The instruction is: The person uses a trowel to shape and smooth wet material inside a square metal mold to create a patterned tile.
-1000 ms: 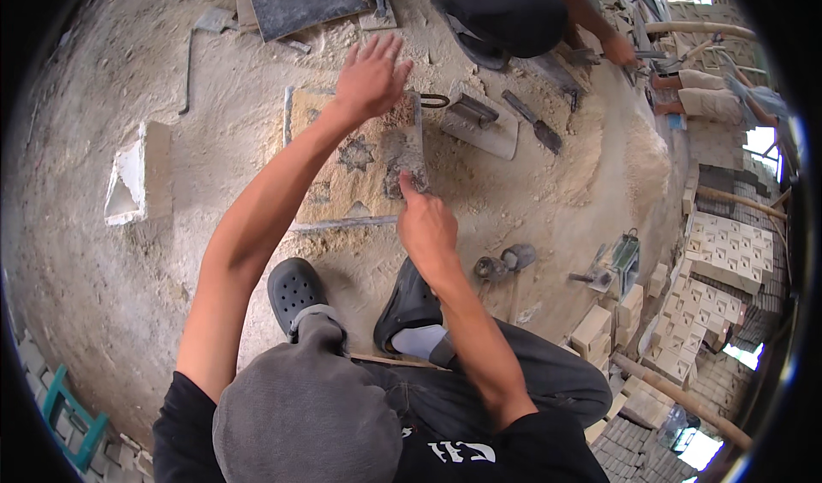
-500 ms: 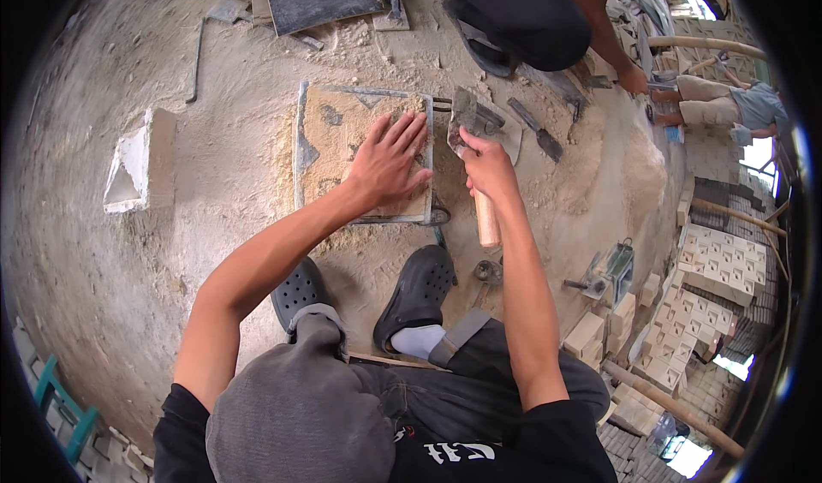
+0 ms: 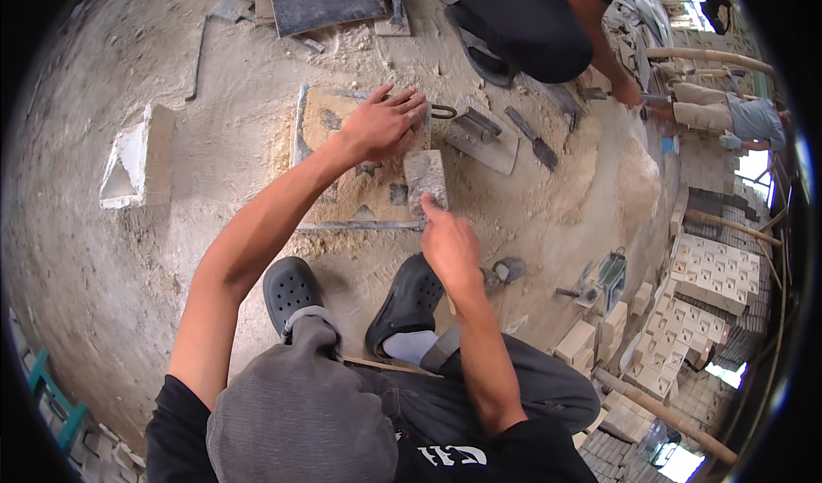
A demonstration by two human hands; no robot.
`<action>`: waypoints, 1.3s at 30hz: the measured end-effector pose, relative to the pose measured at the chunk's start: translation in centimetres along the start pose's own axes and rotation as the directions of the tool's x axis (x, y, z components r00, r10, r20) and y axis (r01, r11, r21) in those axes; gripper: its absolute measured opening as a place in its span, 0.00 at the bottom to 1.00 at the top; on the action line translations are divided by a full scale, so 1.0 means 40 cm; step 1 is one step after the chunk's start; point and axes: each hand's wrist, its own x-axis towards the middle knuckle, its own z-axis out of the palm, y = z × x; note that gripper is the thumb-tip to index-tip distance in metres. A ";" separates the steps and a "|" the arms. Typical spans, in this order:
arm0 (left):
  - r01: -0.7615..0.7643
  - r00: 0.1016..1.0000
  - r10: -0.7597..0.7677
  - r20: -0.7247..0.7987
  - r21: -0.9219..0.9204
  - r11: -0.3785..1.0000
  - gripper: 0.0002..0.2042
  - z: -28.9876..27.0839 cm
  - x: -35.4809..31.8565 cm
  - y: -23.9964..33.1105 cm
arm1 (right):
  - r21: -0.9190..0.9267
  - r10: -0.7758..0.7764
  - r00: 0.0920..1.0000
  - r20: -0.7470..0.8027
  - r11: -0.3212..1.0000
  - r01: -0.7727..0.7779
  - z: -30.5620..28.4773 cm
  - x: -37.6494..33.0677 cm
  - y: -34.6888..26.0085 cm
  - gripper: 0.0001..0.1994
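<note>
A square mould (image 3: 364,225) with a grey metal rim lies on the ground before me, filled with sandy powder and dark patches. My left hand (image 3: 383,126) rests on its far right part, fingers stretched out toward the far edge. In my right hand (image 3: 450,241) is a wooden-handled tool with a flat, rectangular, dusty grey head (image 3: 425,177). That head overlaps the mould's right edge, just below my left hand; the handle is hidden by my hand now, though its pale wood shows in the earlier frame.
A plastering trowel (image 3: 485,138) and a narrow trowel (image 3: 534,139) lie right of the mould. A white angular block (image 3: 139,158) stands at left. A co-worker's knee (image 3: 548,46) and sandal (image 3: 488,59) are close at the far side. Stacked pale blocks (image 3: 715,271) fill the right.
My right hand has moved left and nearer to me, bringing the tool's head over the mould's right edge. My left hand has slid slightly farther away, exposing dark patches near the lower right corner.
</note>
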 end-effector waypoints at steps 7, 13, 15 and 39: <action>0.284 0.955 -0.276 -0.106 0.069 0.956 0.28 -0.007 -0.046 0.008 | -0.015 -0.118 0.990 -0.080 0.993 0.117 0.020 0.107 0.032 0.24; 0.121 0.987 -0.122 0.101 0.013 0.993 0.32 -0.003 -0.148 0.198 | 0.549 0.097 0.982 0.161 0.818 -0.171 -0.059 0.155 0.092 0.20; 0.073 0.996 -0.071 0.054 -0.028 0.997 0.33 0.014 -0.143 0.205 | 0.635 0.100 0.978 0.181 0.747 -0.194 -0.064 0.167 0.121 0.20; 0.226 0.964 -0.203 0.169 -0.126 0.966 0.32 -0.044 0.025 -0.100 | 0.081 -0.092 0.981 0.171 0.994 0.079 -0.060 0.108 -0.039 0.18</action>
